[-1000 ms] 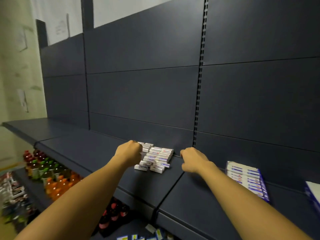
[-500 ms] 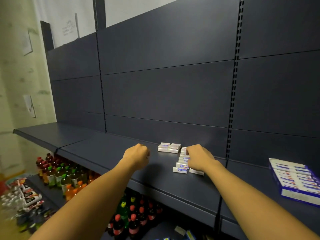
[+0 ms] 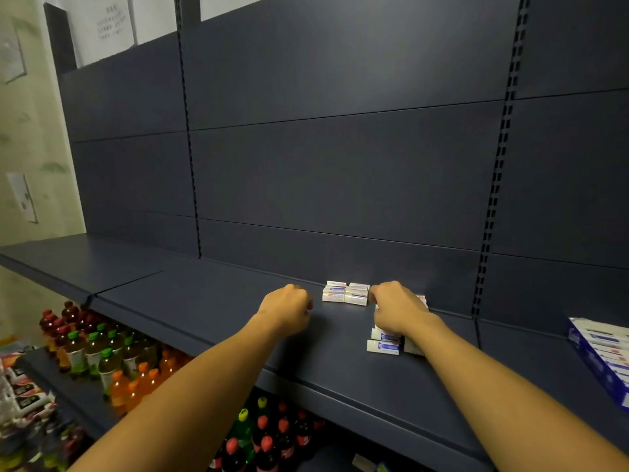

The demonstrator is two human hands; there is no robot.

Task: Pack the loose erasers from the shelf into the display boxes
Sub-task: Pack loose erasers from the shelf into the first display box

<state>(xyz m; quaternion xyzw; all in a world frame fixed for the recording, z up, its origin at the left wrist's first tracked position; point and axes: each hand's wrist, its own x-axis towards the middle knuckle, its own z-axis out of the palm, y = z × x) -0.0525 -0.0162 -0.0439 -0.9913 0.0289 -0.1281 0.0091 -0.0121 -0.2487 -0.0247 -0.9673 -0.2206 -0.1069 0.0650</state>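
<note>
Left hand (image 3: 289, 310) is hovering over the dark shelf (image 3: 211, 301), fingers curled into a fist, seemingly holding nothing. A small stack of erasers (image 3: 345, 294) is sitting by the back panel. Right hand (image 3: 396, 310) is resting, fingers bent, on a loose eraser pile (image 3: 384, 344); grip unclear. A display box (image 3: 602, 356) is lying far right.
</note>
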